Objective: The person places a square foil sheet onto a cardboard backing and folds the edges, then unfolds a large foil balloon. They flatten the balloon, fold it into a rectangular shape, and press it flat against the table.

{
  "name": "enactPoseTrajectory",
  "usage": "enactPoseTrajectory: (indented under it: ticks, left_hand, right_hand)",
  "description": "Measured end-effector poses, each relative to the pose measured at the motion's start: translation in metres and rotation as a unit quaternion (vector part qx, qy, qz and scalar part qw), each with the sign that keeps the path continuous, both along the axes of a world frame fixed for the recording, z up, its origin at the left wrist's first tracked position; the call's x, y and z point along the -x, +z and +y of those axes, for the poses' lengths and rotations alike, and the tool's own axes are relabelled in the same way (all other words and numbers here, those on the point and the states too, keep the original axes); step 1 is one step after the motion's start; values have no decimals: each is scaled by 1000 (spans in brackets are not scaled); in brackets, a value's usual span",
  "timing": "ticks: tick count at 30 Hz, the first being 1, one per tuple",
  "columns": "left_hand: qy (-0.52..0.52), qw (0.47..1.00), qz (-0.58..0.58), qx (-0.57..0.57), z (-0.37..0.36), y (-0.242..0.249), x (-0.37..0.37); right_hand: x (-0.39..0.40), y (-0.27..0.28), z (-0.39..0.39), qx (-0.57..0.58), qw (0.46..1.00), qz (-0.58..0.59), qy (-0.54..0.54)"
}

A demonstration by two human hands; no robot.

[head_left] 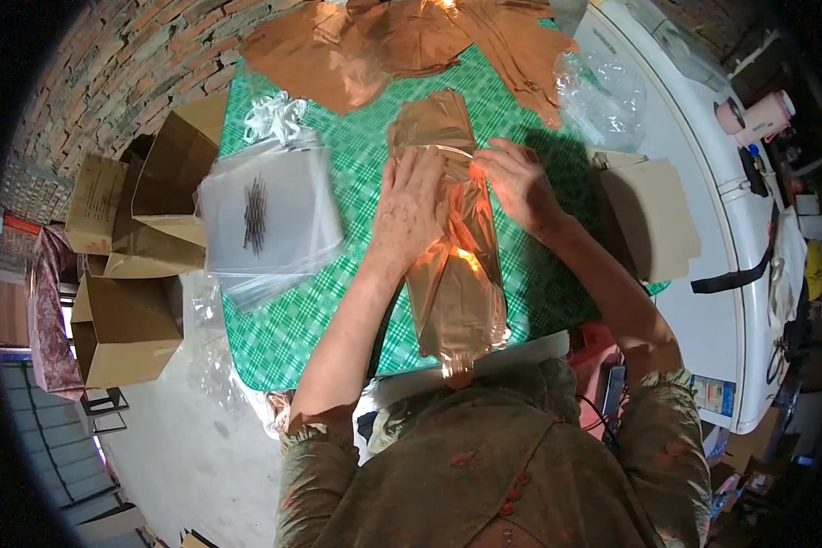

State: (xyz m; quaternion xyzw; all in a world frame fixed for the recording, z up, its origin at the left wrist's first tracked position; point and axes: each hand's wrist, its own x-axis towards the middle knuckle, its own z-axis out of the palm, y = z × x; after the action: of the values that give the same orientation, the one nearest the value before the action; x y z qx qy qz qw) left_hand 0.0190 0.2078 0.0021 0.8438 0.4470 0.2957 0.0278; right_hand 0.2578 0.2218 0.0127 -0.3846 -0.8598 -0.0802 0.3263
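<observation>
A folded copper-coloured foil piece [457, 310], which looks like a flat foil balloon, lies lengthwise on the green checked tablecloth [338, 315]. My left hand [408, 205] rests on its middle, palm down with fingers stretched out. At the foil's right edge my right hand [521, 187] is closed, thumb and fingers pinching near one end of a thin white strip [457, 150]. The strip curves across the foil towards my left fingertips. Creases gather in the shiny foil between my hands. What lies under my left palm is hidden.
More copper foil pieces [393, 46] spread over the far edge. To the left are clear plastic bags [315, 196] with thin dark strands [255, 215] on top, and a white ribbon bundle [276, 119]. Cardboard boxes [137, 342] stand left; a cardboard piece [653, 215] lies right.
</observation>
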Motion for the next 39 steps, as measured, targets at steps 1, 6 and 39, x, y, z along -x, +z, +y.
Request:
enactPoseTrajectory:
  ticks: [1,6,39]
  left_hand:
    - [1,1000,4,-3,0,0,0]
    - [3,1000,12,-4,2,0,-1]
    - [12,999,49,5,2,0,0]
  right_hand:
    - [0,0,0,-3,1000,-3,0]
    - [4,6,6,-12,1000,2,13]
    - [6,0,-63,26,998,23,46]
